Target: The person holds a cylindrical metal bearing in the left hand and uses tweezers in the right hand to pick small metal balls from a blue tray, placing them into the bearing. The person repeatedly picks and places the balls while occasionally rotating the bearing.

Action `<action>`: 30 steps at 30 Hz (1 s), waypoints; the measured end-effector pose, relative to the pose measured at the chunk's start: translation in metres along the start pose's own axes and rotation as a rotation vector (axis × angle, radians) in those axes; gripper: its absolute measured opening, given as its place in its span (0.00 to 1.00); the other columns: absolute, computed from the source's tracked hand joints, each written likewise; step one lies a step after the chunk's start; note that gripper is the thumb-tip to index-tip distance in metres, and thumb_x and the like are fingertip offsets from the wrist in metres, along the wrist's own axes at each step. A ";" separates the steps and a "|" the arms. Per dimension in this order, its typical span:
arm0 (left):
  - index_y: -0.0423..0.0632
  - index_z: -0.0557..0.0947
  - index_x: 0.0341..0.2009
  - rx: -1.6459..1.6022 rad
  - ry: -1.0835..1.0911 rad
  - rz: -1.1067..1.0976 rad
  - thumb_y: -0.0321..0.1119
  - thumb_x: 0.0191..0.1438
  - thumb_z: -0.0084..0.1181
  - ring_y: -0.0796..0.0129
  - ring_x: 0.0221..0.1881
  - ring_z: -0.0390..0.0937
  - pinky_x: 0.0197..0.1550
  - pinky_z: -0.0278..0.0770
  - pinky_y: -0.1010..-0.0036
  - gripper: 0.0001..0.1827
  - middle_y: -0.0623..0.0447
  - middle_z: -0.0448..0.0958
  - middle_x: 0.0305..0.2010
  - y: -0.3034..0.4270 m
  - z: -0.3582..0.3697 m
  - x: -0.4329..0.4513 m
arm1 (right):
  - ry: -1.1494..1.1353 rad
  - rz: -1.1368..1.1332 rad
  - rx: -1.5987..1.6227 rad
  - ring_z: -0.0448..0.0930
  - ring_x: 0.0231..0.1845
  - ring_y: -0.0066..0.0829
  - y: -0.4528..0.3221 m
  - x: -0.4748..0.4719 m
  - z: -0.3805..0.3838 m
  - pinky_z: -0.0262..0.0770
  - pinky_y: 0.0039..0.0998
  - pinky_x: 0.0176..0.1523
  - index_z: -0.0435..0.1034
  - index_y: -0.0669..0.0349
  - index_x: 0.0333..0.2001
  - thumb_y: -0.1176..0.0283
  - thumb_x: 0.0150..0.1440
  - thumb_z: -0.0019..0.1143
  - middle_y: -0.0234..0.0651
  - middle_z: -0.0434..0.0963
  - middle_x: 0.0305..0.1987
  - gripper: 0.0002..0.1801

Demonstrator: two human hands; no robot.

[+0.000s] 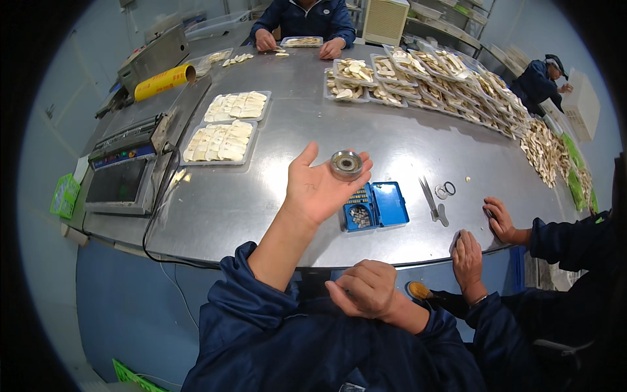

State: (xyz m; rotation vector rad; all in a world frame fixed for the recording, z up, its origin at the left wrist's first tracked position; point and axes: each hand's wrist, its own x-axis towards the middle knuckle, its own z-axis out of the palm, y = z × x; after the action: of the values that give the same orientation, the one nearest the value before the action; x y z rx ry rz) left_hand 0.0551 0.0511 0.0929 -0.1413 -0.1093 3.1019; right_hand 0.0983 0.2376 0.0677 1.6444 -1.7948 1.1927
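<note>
My left hand (313, 188) is stretched out palm up over the steel table, fingers nearly straight. On its fingers rests a round, shiny disc-like piece (346, 165) with a ringed centre; its exact kind is unclear. My right hand (367, 288) is curled into a fist in front of my body, below the table edge; its inside is hidden. Partly behind my left hand lies an opened blue plastic case (390, 203) with rows of small yellowish parts and a pile of small grey pieces (360, 217). To its right are tweezers (427, 193), a flat metal piece (442, 215) and two rings (445, 190).
A co-worker's hands (482, 240) are at the table edge on my right. Trays of sliced mushrooms (220, 142) sit left, beside a wrapping machine (122, 166) with a cable. Stacked trays (421, 78) and loose slices (546, 149) fill the far right. Another person (303, 22) sits opposite.
</note>
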 end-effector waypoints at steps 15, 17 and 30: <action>0.26 0.52 0.60 0.007 -0.041 -0.042 0.54 0.63 0.32 0.38 0.69 0.45 0.69 0.45 0.48 0.38 0.28 0.48 0.66 -0.001 0.001 -0.003 | 0.080 0.217 -0.296 0.70 0.16 0.30 0.033 0.033 0.003 0.64 0.28 0.20 0.71 0.68 0.48 0.71 0.50 0.60 0.36 0.68 0.16 0.21; 0.27 0.53 0.60 0.006 -0.037 -0.050 0.54 0.63 0.31 0.38 0.69 0.45 0.69 0.45 0.47 0.38 0.28 0.49 0.66 -0.001 0.002 -0.002 | 0.090 0.230 -0.290 0.71 0.16 0.30 0.035 0.035 0.003 0.64 0.28 0.20 0.71 0.68 0.48 0.70 0.51 0.60 0.37 0.69 0.17 0.21; 0.26 0.52 0.60 0.024 -0.045 -0.046 0.55 0.63 0.32 0.37 0.69 0.45 0.69 0.45 0.47 0.39 0.27 0.49 0.66 -0.002 -0.003 -0.001 | 0.065 0.264 -0.319 0.71 0.16 0.29 0.041 0.036 0.007 0.64 0.28 0.20 0.69 0.69 0.50 0.66 0.55 0.57 0.36 0.70 0.16 0.22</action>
State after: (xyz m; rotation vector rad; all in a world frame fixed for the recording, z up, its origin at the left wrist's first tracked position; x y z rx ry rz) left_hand 0.0559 0.0531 0.0900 -0.0679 -0.0758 3.0603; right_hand 0.0537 0.2080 0.0803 1.2073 -2.0813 0.9855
